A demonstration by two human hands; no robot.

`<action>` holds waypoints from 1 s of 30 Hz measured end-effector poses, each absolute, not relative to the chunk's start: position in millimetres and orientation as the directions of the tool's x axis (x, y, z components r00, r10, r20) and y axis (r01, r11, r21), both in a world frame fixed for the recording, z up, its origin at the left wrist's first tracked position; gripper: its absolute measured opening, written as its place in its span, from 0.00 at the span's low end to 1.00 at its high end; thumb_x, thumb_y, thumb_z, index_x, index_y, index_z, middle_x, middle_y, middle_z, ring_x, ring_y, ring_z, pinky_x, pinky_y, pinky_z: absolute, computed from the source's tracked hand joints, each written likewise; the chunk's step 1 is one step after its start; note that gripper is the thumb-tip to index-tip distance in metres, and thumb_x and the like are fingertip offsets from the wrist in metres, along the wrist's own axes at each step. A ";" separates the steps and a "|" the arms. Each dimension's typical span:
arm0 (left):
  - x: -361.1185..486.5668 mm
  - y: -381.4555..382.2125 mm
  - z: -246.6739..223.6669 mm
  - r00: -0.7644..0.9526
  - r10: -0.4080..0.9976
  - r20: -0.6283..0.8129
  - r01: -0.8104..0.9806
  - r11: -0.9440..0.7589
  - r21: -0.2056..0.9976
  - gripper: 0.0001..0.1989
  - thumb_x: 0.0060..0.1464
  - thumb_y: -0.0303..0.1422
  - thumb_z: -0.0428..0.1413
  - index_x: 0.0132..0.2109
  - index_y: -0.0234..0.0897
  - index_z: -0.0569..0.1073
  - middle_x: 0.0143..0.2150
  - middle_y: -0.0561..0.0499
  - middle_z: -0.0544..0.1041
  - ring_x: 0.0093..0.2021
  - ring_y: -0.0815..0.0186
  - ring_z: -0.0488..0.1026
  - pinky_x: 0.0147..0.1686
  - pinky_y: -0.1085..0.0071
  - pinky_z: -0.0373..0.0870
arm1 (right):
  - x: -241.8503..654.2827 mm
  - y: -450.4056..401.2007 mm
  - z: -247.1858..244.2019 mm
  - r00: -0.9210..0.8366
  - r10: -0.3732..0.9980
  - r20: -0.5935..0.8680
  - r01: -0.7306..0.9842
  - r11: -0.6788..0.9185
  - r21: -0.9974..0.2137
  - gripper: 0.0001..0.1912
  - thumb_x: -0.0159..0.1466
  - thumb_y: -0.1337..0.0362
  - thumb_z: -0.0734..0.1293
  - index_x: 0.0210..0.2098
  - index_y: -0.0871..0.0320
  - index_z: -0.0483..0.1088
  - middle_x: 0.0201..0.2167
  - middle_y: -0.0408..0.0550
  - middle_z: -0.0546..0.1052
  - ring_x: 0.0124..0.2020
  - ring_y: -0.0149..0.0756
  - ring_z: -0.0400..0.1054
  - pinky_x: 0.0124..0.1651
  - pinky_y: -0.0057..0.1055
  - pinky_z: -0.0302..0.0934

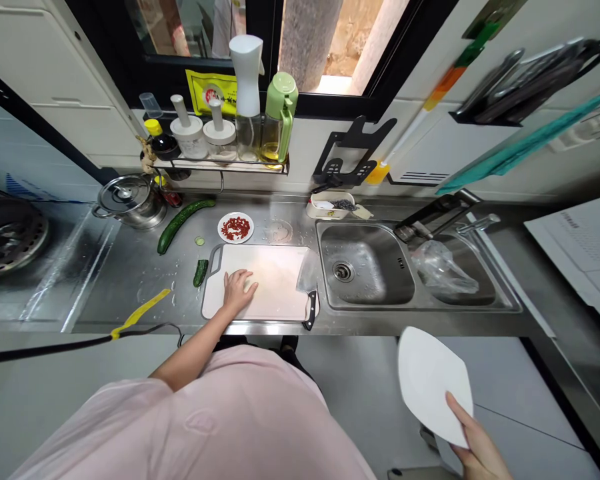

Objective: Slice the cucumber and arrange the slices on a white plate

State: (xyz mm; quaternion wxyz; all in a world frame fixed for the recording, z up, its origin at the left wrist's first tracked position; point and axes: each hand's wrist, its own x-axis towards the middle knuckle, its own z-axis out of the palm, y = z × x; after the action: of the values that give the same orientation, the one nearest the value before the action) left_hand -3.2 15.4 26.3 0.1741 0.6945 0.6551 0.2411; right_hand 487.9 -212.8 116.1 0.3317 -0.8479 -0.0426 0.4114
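My left hand (239,292) rests on the left part of the white cutting board (275,293), fingers spread and holding nothing. Away to the lower right, my right hand (473,440) grips a white plate (433,380) by its near edge, tilted in front of the counter. On the board's right side lies a cleaver (309,280) with a black handle toward me. A cut piece of cucumber (201,273) is just left of the board, with a thin slice behind it. Farther back are a long cucumber (183,223) and a small plate (250,229) of chopped red pieces.
A double sink (367,267) is to the right, with a clear plastic bag (443,267) in its far basin. A lidded pot (130,200) stands at the back left. Bottles and jars fill a wall rack (220,160). A yellow-tagged black cord (80,348) crosses the front left edge.
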 end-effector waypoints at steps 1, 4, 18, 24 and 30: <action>-2.4 15.0 27.0 0.021 0.994 0.109 0.820 -0.080 0.567 0.16 0.54 0.39 0.54 0.49 0.43 0.71 0.51 0.46 0.70 0.54 0.58 0.65 0.62 0.49 0.43 | 488.2 -203.0 107.9 0.656 0.351 -0.668 -0.233 -0.747 -0.622 0.28 0.45 0.49 0.69 0.45 0.52 0.69 0.43 0.55 0.76 0.43 0.50 0.72 0.36 0.40 0.67; 3.1 14.4 30.7 0.021 0.994 0.109 0.781 -0.085 0.618 0.15 0.54 0.38 0.53 0.49 0.41 0.72 0.49 0.46 0.71 0.51 0.59 0.67 0.60 0.53 0.52 | 484.4 -168.9 88.6 0.603 0.350 -0.717 -0.451 -0.591 -0.669 0.18 0.45 0.61 0.71 0.37 0.54 0.71 0.41 0.52 0.77 0.39 0.44 0.74 0.36 0.34 0.69; 94.3 18.7 49.9 0.269 0.922 -0.279 0.179 0.237 0.955 0.21 0.54 0.44 0.52 0.50 0.36 0.71 0.35 0.49 0.75 0.32 0.71 0.70 0.32 0.74 0.67 | 408.5 -2.5 62.0 0.472 0.459 -0.752 -0.427 -0.628 -0.651 0.14 0.53 0.73 0.67 0.40 0.61 0.71 0.25 0.46 0.78 0.22 0.34 0.71 0.24 0.27 0.68; 101.4 41.0 59.8 0.342 0.819 -0.461 -0.078 0.514 0.855 0.27 0.51 0.45 0.55 0.53 0.33 0.66 0.33 0.49 0.75 0.27 0.73 0.70 0.26 0.76 0.65 | 352.9 41.1 46.7 0.439 0.592 -0.675 -0.325 -0.596 -0.734 0.16 0.50 0.74 0.68 0.40 0.65 0.71 0.26 0.47 0.78 0.26 0.34 0.73 0.30 0.28 0.70; 85.8 59.5 48.4 0.129 0.848 -0.514 -0.197 0.530 0.825 0.27 0.42 0.32 0.62 0.51 0.33 0.64 0.24 0.56 0.72 0.24 0.72 0.71 0.26 0.76 0.65 | 308.6 79.5 39.0 0.354 0.731 -0.584 -0.240 -0.532 -0.812 0.16 0.50 0.73 0.67 0.40 0.62 0.68 0.34 0.47 0.78 0.30 0.32 0.72 0.33 0.26 0.69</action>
State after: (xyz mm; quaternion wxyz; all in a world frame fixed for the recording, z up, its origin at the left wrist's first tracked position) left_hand 85.8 59.5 48.4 0.6882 0.3017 0.5397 0.3795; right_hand 308.6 79.5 39.0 0.4495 -0.6890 -0.1782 0.5398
